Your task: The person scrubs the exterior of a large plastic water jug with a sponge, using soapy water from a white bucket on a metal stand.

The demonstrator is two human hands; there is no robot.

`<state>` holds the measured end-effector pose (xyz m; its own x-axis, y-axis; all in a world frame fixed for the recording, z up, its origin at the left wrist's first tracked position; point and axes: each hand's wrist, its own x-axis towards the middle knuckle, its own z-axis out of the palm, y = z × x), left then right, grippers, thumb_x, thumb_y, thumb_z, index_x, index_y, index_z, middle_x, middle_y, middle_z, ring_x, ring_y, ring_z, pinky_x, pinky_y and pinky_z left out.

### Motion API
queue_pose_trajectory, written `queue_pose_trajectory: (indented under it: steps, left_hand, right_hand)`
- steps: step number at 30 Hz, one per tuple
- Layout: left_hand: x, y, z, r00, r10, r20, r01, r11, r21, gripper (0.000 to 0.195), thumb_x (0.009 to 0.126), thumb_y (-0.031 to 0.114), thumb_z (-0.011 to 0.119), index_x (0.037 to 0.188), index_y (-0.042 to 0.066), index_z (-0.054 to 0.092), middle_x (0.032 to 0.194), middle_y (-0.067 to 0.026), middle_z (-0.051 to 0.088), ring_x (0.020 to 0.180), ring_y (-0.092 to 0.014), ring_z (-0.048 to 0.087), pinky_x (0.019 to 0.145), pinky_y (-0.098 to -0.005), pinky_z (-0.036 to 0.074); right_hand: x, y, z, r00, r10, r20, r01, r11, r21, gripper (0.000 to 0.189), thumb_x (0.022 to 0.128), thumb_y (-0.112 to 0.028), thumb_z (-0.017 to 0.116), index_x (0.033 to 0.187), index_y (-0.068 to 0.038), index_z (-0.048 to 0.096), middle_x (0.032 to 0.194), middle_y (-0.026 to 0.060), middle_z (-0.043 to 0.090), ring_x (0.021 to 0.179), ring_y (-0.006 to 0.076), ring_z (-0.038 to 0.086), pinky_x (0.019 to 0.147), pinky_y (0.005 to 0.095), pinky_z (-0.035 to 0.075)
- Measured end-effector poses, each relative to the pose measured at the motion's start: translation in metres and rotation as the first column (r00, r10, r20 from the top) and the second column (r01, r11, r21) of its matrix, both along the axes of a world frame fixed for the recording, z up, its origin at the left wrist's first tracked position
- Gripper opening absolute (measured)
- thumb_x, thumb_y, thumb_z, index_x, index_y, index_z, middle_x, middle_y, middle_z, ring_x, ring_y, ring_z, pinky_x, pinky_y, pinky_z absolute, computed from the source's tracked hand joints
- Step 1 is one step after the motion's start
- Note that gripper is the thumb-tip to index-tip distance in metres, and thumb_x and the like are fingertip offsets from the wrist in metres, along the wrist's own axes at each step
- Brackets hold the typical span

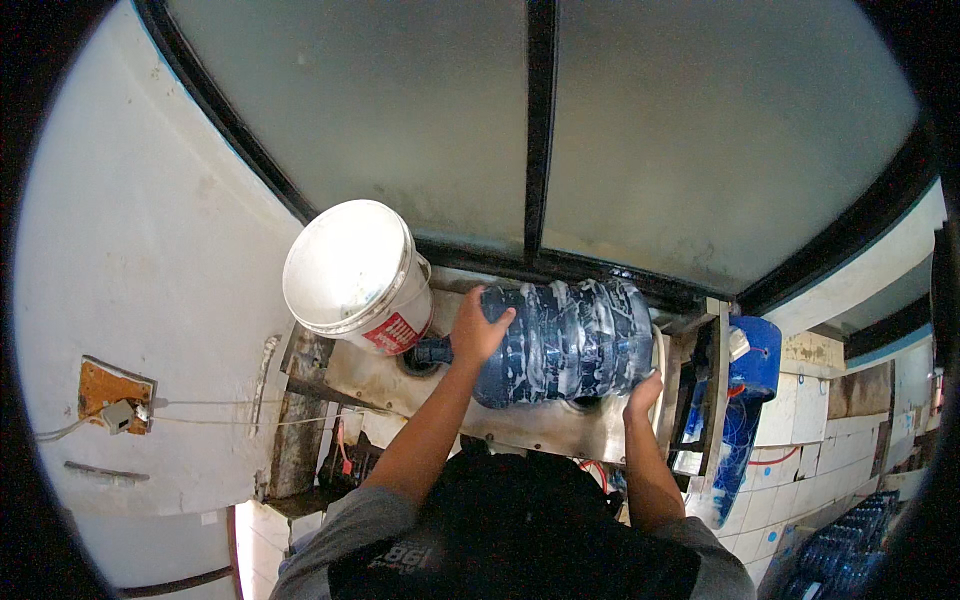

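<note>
A large blue plastic water jug (566,341) lies on its side over a stained metal worktop (375,382), its ribbed body streaked with white suds. The neck points left, above a dark round opening in the worktop. My left hand (480,328) grips the jug at its shoulder, thumb spread over the top. At the jug's base on the right, my right hand (643,394) supports the lower edge; its fingers are partly hidden behind the jug.
A white plastic bucket (352,270) with a red label stands left of the jug. Frosted window panes (420,135) in black frames rise behind. A blue plastic container (754,360) is at the right. On the left wall, a cable runs from a socket board (112,397).
</note>
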<state>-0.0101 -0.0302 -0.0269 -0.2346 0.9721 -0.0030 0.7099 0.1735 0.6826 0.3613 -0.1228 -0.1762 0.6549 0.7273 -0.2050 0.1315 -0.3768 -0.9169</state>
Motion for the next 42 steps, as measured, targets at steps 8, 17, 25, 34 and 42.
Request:
queue_pose_trajectory:
  steps: [8, 17, 25, 34, 42]
  left_hand:
    - [-0.007, -0.025, 0.004, 0.962, 0.073, 0.262, -0.037, 0.989, -0.142, 0.113, 0.066, 0.061, 0.089, 0.15, -0.001, 0.044, 0.143, -0.0258, 0.057, 0.133, -0.038, 0.056, 0.112, -0.0424, 0.043]
    - [0.047, 0.018, -0.023, 0.739, 0.071, 0.67, -0.057, 0.997, -0.043, 0.084, 0.088, 0.058, 0.073, 0.147, 0.003, 0.05, 0.141, -0.0195, 0.059, 0.129, -0.032, 0.057, 0.11, -0.0409, 0.041]
    - [0.087, 0.073, -0.108, 0.293, 0.22, 0.93, -0.042, 0.975, -0.217, 0.071, 0.102, 0.059, 0.051, 0.148, 0.004, 0.052, 0.142, -0.0137, 0.06, 0.131, -0.029, 0.055, 0.111, -0.0384, 0.04]
    - [0.082, 0.035, -0.09, 0.187, 0.085, 0.979, 0.13, 0.985, -0.111, 0.081, 0.099, 0.071, 0.04, 0.157, 0.014, 0.041, 0.158, -0.0079, 0.046, 0.145, -0.031, 0.042, 0.118, -0.0464, 0.033]
    - [0.039, 0.061, 0.148, 0.761, -0.378, 0.527, 0.234, 0.918, 0.321, 0.059, 0.104, 0.044, 0.056, 0.151, 0.008, 0.046, 0.151, -0.0197, 0.051, 0.139, -0.034, 0.049, 0.113, -0.0425, 0.04]
  right_hand:
    - [0.024, 0.0, 0.013, 0.377, 0.109, -0.92, -0.279, 0.96, 0.0, 0.048, 0.101, -0.048, 0.047, 0.128, -0.012, 0.063, 0.119, 0.0099, 0.071, 0.106, 0.0302, 0.07, 0.082, 0.065, 0.059]
    - [0.051, 0.006, 0.149, 0.911, 0.138, -0.388, -0.018, 0.955, 0.296, 0.063, 0.096, -0.036, 0.073, 0.14, 0.005, 0.056, 0.134, 0.0157, 0.063, 0.119, 0.0223, 0.061, 0.105, 0.0357, 0.046]
    - [0.01, 0.032, 0.259, 0.941, 0.084, 0.329, -0.194, 0.927, 0.32, 0.077, 0.091, -0.028, 0.078, 0.148, 0.011, 0.043, 0.147, 0.0265, 0.053, 0.134, 0.031, 0.052, 0.115, 0.0383, 0.037]
    - [-0.047, 0.05, 0.292, 0.837, 0.121, 0.534, -0.311, 0.907, 0.283, 0.078, 0.089, -0.024, 0.078, 0.147, 0.012, 0.04, 0.144, 0.0337, 0.05, 0.136, 0.045, 0.049, 0.116, 0.0459, 0.037]
    - [-0.08, 0.068, 0.303, 0.662, 0.048, 0.748, -0.451, 0.823, 0.346, 0.043, 0.095, -0.023, 0.07, 0.125, 0.006, 0.059, 0.126, 0.027, 0.061, 0.12, 0.038, 0.058, 0.104, 0.0462, 0.044]
